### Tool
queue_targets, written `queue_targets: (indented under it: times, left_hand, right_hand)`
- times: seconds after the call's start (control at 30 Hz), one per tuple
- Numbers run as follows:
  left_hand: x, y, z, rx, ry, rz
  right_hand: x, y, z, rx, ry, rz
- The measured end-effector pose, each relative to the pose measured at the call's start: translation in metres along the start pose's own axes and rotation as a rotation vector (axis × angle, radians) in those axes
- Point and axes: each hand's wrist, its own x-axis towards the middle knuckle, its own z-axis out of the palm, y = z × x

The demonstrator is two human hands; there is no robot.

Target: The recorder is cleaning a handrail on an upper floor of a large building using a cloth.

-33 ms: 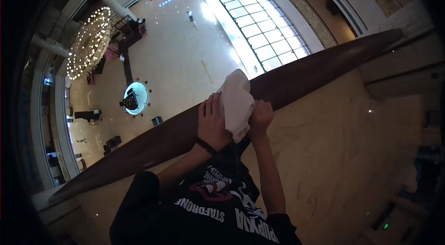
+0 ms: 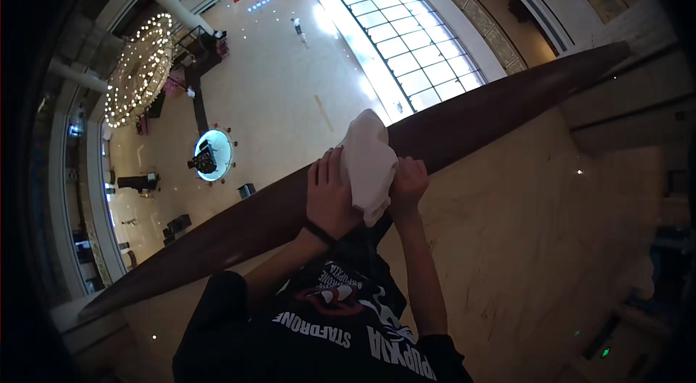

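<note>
A bunched white cloth (image 2: 368, 162) lies across the wide dark-brown handrail (image 2: 475, 126), its lower end hanging over the near side. My left hand (image 2: 332, 198) rests on the rail along the cloth's left edge, its fingers stretched forward over the wood. The cloth hides its thumb. On the right, my right hand (image 2: 408, 184) is closed in a fist at the cloth's edge, gripping it against the near side of the rail.
Beyond the rail, a lobby floor (image 2: 272, 86) lies far below, with a lit round platform (image 2: 215, 155) and a glowing chandelier (image 2: 139, 70). Bright gridded glass panels (image 2: 413, 42) stand opposite. A beige floor (image 2: 507, 252) stretches on my side.
My left hand and the cloth have shifted very slightly to the left. The right hand keeps its grip and place.
</note>
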Motion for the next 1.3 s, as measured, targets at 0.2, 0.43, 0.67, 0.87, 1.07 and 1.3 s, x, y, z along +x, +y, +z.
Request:
queue_targets:
  times: [0.2, 0.43, 0.67, 0.87, 1.07, 1.3]
  left_hand:
    - [0.072, 0.076, 0.022, -0.045, -0.012, -0.020]
    - [0.190, 0.183, 0.069, -0.100, -0.035, -0.010]
    - [0.285, 0.276, 0.116, -0.094, -0.127, 0.086]
    - [0.342, 0.344, 0.151, -0.044, -0.085, 0.154]
    - [0.418, 0.433, 0.179, -0.065, -0.093, 0.080]
    - [0.505, 0.544, 0.228, -0.058, -0.040, 0.005]
  right_hand:
    - [0.053, 0.121, -0.064, 0.009, -0.079, -0.058]
    - [0.134, 0.300, -0.140, -0.176, -0.155, 0.038]
    - [0.158, 0.390, -0.182, -0.300, -0.170, 0.175]
    - [0.172, 0.447, -0.221, -0.180, -0.186, 0.165]
    - [0.216, 0.617, -0.287, -0.253, -0.145, 0.130]
    - [0.265, 0.778, -0.358, -0.163, -0.056, 0.087]
